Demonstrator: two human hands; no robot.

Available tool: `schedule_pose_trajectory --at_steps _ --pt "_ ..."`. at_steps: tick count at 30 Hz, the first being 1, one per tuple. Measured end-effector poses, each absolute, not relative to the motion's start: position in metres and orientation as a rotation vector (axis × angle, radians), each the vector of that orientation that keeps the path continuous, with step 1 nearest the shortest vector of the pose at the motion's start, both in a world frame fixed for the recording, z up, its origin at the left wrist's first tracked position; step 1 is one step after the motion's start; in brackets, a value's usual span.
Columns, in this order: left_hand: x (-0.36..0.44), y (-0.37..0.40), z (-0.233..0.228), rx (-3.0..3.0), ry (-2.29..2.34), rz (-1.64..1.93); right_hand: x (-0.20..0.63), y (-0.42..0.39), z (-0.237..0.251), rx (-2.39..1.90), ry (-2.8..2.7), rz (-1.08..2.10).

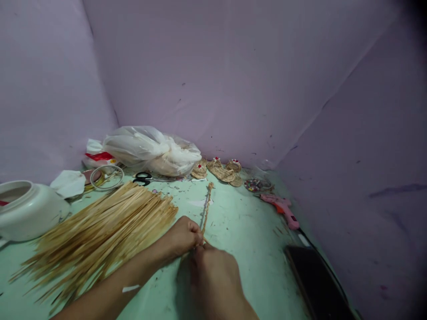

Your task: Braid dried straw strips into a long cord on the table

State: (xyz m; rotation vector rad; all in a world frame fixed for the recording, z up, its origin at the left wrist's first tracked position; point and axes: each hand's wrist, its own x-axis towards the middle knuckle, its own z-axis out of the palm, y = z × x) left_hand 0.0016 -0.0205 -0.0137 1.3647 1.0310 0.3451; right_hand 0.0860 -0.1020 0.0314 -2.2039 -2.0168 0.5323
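Straw braid (207,205) pinched by left hand (183,237), right hand (213,275), apparently; extends away beyond fingertips.

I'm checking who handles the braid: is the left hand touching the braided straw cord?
Touching. The head view shows the left hand with its fingers closed around the near end of the braided straw cord.

A single head-worn view looks forward and steeply down from just above a green table (240,222), close enough that the forearms enter at the bottom edge. It faces a corner of lilac cloth walls (233,75) filling the upper half; the table fills the lower half, with straw (96,231) at lower left.
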Motion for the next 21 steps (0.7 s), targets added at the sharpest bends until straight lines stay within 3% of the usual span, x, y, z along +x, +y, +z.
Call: schedule_pose_trajectory --at_steps 5,9,11,16,21 --pt "-0.004 -0.018 -0.007 1.365 0.918 0.310 0.126 -0.086 0.029 -1.971 -1.445 0.652" --pt "-0.005 -0.017 -0.006 1.420 0.870 0.293 0.126 -0.070 -0.002 -1.629 -1.114 1.360" --pt "-0.005 -0.017 -0.006 1.465 0.874 0.277 0.120 -0.067 -0.013 -1.549 -1.007 1.504" --pt "-0.006 -0.018 -0.006 1.699 1.003 0.178 0.118 -0.068 -0.021 -1.677 -1.106 1.245" --pt "-0.009 -0.023 0.008 2.144 1.291 0.050 0.119 -0.067 -0.026 -1.681 -1.023 1.239"
